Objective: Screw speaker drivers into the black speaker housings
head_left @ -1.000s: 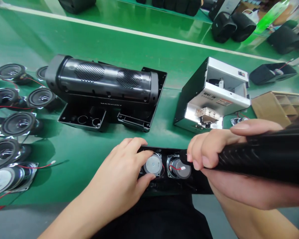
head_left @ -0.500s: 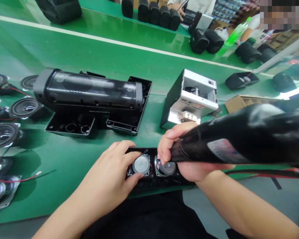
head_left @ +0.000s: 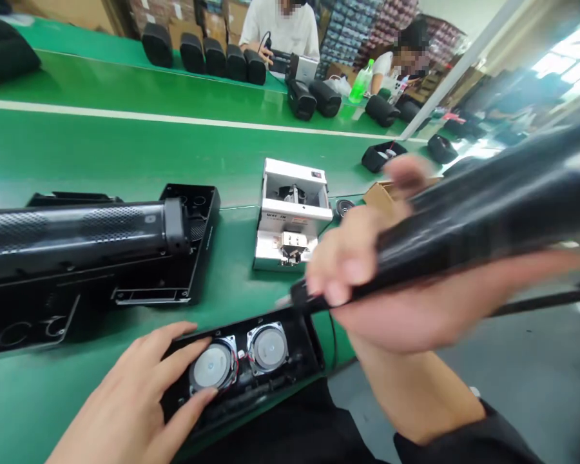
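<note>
My left hand (head_left: 135, 393) grips a black plastic speaker panel (head_left: 290, 341), fingers spread around the nearer of two round speaker drivers (head_left: 212, 365) (head_left: 269, 348) mounted in it. Thin red wires run beside the drivers. My right hand (head_left: 362, 277) is blurred and wraps a glossy black speaker tube (head_left: 483, 212), whose end sits just above the panel's right end, apparently touching or nearly touching it. A similar assembled speaker (head_left: 77, 235) lies on the green bench to the left.
A white and silver bench machine (head_left: 292, 216) stands beyond my hands, with a cardboard box (head_left: 379, 196) and a loose driver (head_left: 344, 207) to its right. Black speakers (head_left: 215, 57) line a farther green bench, where a co-worker (head_left: 278, 29) sits. Another person (head_left: 396, 71) sits at the right.
The view has swung left and up, showing more of the far bench. The tube has tilted and moved up from the panel, and the panel now lies at an angle.
</note>
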`<state>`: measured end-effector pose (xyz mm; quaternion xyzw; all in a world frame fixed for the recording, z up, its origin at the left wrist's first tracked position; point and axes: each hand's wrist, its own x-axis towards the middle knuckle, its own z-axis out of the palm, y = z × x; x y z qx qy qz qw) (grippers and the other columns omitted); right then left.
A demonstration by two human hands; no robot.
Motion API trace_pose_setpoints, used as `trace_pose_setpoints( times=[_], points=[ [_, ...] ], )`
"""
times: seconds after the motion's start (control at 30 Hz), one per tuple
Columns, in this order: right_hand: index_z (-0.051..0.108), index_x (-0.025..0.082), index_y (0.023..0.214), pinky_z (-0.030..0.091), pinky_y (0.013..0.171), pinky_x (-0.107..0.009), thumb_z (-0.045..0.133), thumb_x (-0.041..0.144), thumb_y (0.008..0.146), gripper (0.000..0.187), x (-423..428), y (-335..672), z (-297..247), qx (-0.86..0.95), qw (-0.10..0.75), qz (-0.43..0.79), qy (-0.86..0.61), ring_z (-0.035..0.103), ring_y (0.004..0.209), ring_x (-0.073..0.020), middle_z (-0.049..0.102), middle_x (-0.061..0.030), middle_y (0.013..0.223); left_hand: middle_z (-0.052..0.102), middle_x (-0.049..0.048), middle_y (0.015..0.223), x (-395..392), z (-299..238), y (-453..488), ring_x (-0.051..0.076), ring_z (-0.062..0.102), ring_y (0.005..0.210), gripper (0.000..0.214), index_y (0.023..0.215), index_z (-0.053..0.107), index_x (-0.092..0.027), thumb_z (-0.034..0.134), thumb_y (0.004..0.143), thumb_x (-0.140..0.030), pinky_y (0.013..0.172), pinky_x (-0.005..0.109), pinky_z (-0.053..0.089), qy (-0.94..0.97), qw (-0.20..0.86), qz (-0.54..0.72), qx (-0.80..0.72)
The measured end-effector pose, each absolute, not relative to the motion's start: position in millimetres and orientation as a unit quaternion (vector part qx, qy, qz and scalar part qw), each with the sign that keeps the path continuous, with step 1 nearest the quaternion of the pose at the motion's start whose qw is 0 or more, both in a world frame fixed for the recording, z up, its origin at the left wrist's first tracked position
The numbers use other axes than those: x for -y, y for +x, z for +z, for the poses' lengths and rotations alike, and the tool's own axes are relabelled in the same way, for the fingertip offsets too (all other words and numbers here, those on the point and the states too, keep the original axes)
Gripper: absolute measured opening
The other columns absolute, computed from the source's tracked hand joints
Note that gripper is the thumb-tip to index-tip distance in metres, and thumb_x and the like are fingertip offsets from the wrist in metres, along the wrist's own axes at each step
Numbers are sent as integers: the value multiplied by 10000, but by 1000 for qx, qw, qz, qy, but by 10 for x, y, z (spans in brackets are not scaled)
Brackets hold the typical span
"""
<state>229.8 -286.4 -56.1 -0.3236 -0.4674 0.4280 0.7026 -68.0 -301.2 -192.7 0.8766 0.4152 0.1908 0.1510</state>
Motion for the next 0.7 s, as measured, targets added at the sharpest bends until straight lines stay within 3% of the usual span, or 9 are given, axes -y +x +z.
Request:
trace_pose_setpoints(
  times=[0.1,0.23,0.4,0.53,0.7],
  points=[
    [676,270,1021,473,403,-309,637,898,866,648,2763,2549,-317,444,759,329,-345,554,420,-164,568,69,538,634,77,1532,3037,-1924,-701,411,696,1296,415,1370,689,-375,668,995,-551,1054,628,622,879,143,176,-419],
    [663,253,876,391,307,-327,719,987,669,765,2564,2580,-332,433,743,303,-410,481,339,-172,515,81,437,559,53,1627,3062,-1905,-730,371,652,1380,460,1457,623,-395,657,1016,-526,1106,579,621,880,155,151,-424],
    [662,288,815,381,315,-367,650,1004,733,722,2484,2490,-442,452,738,266,-424,513,350,-200,557,50,451,521,39,1664,3095,-1890,-736,352,627,1419,477,1484,594,-414,652,1025,-528,1105,547,638,874,165,143,-434],
    [673,324,783,413,345,-429,656,1025,696,707,2429,2469,-496,462,736,254,-425,556,395,-228,555,34,531,490,61,1701,3123,-1878,-762,381,618,1436,592,1536,566,-409,689,987,-594,1094,566,645,875,167,149,-429],
    [681,316,810,374,327,-415,633,1060,657,760,2359,2414,-530,458,723,282,-433,536,413,-227,508,43,492,471,46,1728,3161,-1834,-779,389,618,1450,601,1538,581,-424,703,978,-604,1084,560,653,867,177,161,-438]
  ],
)
